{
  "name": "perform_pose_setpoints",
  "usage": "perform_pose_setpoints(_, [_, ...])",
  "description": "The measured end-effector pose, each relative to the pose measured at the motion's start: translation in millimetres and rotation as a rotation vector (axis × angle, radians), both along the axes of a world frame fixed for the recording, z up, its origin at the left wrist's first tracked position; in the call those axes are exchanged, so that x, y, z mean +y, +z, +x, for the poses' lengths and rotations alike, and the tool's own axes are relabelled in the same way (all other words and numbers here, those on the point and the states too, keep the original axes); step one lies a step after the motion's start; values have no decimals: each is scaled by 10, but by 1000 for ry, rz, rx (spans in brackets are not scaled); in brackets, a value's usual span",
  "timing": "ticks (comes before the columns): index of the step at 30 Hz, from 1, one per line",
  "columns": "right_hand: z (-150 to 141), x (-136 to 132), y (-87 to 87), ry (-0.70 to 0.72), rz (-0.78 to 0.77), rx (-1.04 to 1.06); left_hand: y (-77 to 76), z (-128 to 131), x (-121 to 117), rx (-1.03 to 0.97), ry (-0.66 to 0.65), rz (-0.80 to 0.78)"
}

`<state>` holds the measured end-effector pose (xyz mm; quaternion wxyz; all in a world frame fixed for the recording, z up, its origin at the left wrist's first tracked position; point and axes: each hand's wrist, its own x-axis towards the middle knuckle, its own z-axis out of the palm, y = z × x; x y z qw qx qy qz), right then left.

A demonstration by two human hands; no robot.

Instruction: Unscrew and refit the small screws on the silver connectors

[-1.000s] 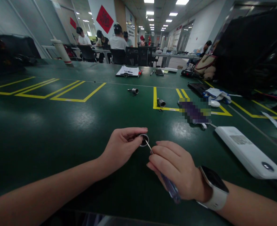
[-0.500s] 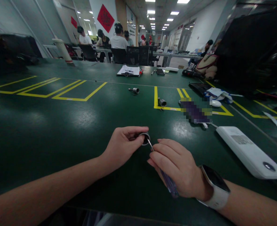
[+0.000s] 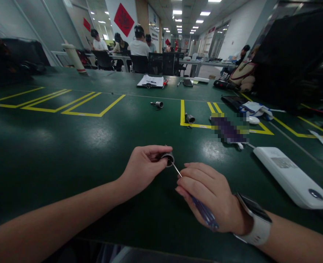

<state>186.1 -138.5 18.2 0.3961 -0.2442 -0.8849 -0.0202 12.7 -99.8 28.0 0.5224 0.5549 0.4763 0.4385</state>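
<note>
Between the thumb and fingers of my left hand (image 3: pixel 143 166) is a small metal cup-shaped part (image 3: pixel 170 157), its round opening turned toward me. My right hand (image 3: pixel 207 191) is closed around a screwdriver (image 3: pixel 203 212) with a clear purplish handle. The thin shaft reaches into the opening of the cup-shaped part; its tip is hidden inside. Two similar metal parts lie farther off: one with a stem (image 3: pixel 158 105) near the middle of the table, another (image 3: pixel 190 118) by the yellow tape, with tiny dark pieces (image 3: pixel 189 127) beside it.
A white power bank (image 3: pixel 293 179) with a cable lies to the right, near a partly pixelated dark object (image 3: pixel 227 129). Yellow tape outlines (image 3: pixel 86 114) mark the green table. Farther back are a clipboard with papers (image 3: pixel 151 81), a phone (image 3: pixel 188 83) and a cloth (image 3: pixel 256 109). People sit beyond.
My right hand has shifted slightly right, with the screwdriver handle swinging rightward and more of its shaft showing. My left hand keeps its hold on the metal part, which has tilted slightly.
</note>
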Motion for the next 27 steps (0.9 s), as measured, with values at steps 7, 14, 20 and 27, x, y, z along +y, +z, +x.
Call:
perform_pose_setpoints(7, [-13,-12,9,-10,-21,-35,-4,3,-1,-5,13,6])
perform_pose_setpoints(14, [-9,-22,18,7,-20,-15,-21,7,9,11,18,32])
perform_pose_setpoints(20, [-14,-14,-4,3,-19,-26,-36,3,9,6,27,37])
perform_pose_setpoints(27, [-37,-13,-4,-34,11,-65,-35,1,8,-15,18,23])
